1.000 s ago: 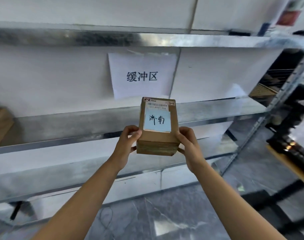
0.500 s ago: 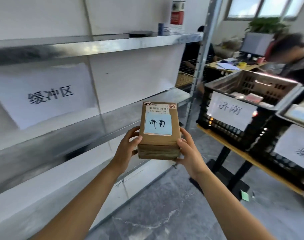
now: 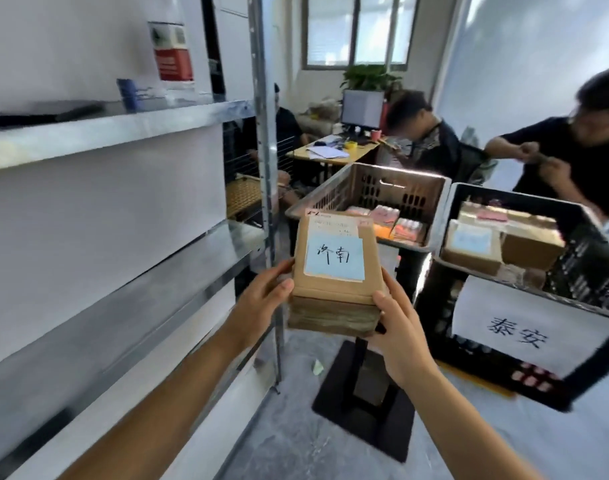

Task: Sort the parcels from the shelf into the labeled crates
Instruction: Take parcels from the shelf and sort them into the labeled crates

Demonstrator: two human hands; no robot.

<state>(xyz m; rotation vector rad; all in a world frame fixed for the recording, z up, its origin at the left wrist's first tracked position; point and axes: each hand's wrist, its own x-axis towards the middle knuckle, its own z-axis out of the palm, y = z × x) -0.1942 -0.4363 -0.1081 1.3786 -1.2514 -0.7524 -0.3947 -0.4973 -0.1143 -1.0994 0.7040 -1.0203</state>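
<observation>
- Left hand [image 3: 261,299] and right hand [image 3: 396,327]: fingers curled on the side edges of the parcel [image 3: 334,289], thumbs on top. Both grip it, held level before me, above the floor and just short of the crates.
- Blue note [image 3: 334,259] on top reads 济南.
- Black crate [image 3: 587,268] at right has a label [image 3: 517,332] reading 泰安: wrong one.
- Judgement: the target is the brown crate [image 3: 400,190] behind the parcel, whose own sheet is hidden now. Carry the parcel over the near rim, lower it onto the parcels inside with the note up, then release.
- Versus 0.5 s ago: the view has swung right, the shelf [image 3: 123,126] sits further left and the crates are nearer. The brown crate's 济南 sheet is now covered. Grip unchanged.
</observation>
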